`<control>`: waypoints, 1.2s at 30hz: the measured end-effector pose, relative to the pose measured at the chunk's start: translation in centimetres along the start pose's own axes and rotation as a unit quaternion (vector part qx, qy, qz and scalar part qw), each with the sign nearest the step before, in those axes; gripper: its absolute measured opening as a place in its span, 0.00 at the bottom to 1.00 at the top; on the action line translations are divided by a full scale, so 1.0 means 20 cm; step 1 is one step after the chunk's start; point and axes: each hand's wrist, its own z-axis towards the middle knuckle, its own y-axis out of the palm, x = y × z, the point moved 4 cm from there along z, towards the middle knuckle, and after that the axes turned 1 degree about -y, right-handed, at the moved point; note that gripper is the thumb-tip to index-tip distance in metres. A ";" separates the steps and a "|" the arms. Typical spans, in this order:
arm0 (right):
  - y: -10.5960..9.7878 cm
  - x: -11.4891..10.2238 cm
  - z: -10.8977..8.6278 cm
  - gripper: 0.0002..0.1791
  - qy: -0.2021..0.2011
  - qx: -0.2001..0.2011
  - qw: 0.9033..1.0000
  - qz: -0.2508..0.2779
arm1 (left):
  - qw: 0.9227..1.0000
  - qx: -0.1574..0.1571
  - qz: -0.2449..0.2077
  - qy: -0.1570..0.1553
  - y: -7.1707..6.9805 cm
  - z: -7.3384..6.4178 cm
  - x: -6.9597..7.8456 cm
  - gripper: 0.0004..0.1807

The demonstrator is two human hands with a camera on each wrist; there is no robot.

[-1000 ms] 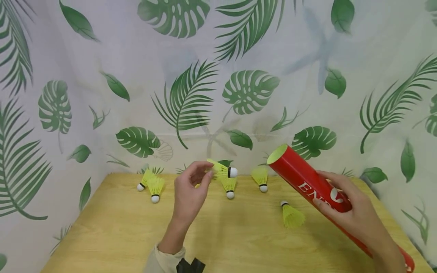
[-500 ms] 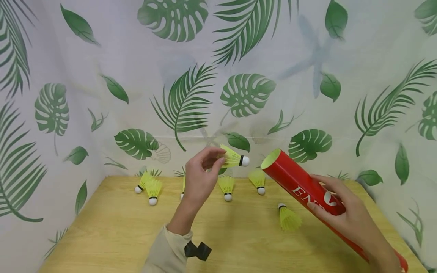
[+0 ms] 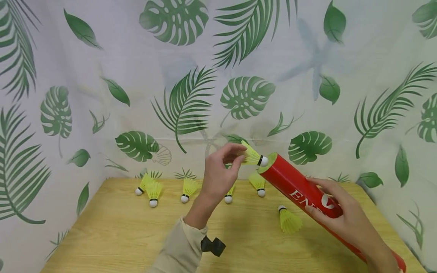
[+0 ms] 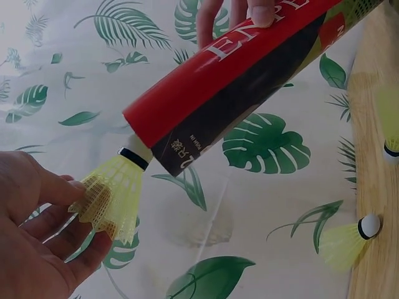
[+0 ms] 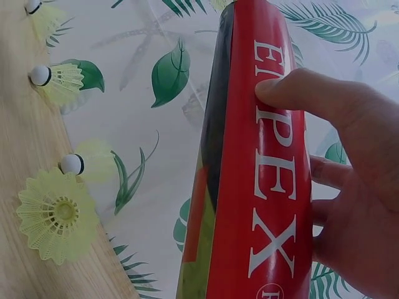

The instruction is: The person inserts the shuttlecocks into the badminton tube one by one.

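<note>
My left hand [image 3: 220, 172] pinches a yellow shuttlecock [image 3: 252, 154] by the edge of its skirt, thumb on one side and fingers on the other. The shuttlecock's white cork tip points into the open mouth of a red tube [image 3: 290, 182]. In the left wrist view, the black band of the shuttlecock [image 4: 134, 158] shows just outside the rim, and part of the cork is hidden by the tube. My right hand [image 3: 348, 212] grips the tube around its middle, tilted with its mouth up and to the left. White lettering runs along the tube [image 5: 262, 156], beside my right thumb.
Several yellow shuttlecocks lie along the back of the wooden table [image 3: 136, 235], among them a pair at the left [image 3: 153, 192] and one below the tube's mouth [image 3: 258, 184]. Another shuttlecock [image 3: 289, 220] lies nearer, under the tube. A leaf-patterned cloth [image 3: 191, 53] hangs behind.
My left hand has moved right with the shuttlecock, bringing its cork to the tube's mouth. The tube has shifted slightly left in view, still gripped by my right hand.
</note>
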 end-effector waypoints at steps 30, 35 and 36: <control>0.01 -0.01 0.01 0.40 -0.005 -0.006 1.000 0.006 | 0.992 -0.109 -0.046 -0.039 0.21 -0.05 0.02 0.11; 0.01 -0.01 0.02 0.40 -0.010 -0.008 1.000 0.000 | 0.990 -0.121 -0.053 -0.045 0.23 -0.05 0.01 0.11; 0.01 -0.01 0.02 0.40 -0.009 -0.009 1.000 -0.002 | 0.990 -0.123 -0.055 -0.047 0.23 -0.05 0.00 0.11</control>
